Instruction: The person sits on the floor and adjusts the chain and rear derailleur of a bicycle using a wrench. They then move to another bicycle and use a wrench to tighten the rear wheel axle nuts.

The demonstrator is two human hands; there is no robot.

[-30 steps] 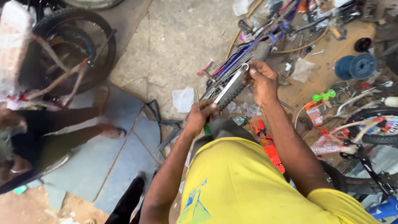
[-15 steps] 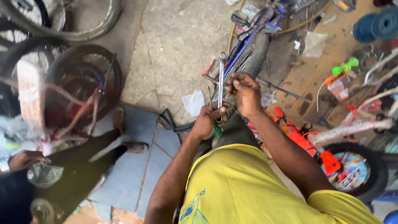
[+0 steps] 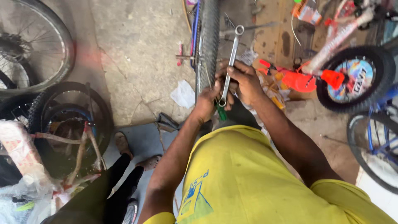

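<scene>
Hands meet over a bicycle wheel [image 3: 208,37] standing on edge on the concrete floor [image 3: 137,54]; the right hand [image 3: 244,81] is wrapped tight around a long silver wrench [image 3: 230,58], its ring end pointing away up past the tyre and its lower end just above the left hand; the left hand [image 3: 206,103] is closed around a small tool with a green handle [image 3: 221,112], pressed close against the wheel's rim, though what its tip touches is hidden. One wrench, one green-handled tool, two hands at work. No box or tray shows clearly; at the lower left a clear plastic bag [image 3: 25,191] lies bunched, its contents too blurred to tell. Wheels and tyres counted: the one being worked on; two on the left, a spoked wheel [image 3: 37,45] and a black tyre [image 3: 68,120] lying flat; two on the right, a small child's wheel with a coloured disc [image 3: 354,79] and a blue bicycle's wheel [image 3: 373,141]. One crumpled scrap of white paper [image 3: 183,93] lies just left of the upright wheel. Another person's dark-trousered legs [image 3: 112,182] and two sandalled feet reach in from the lower left.
</scene>
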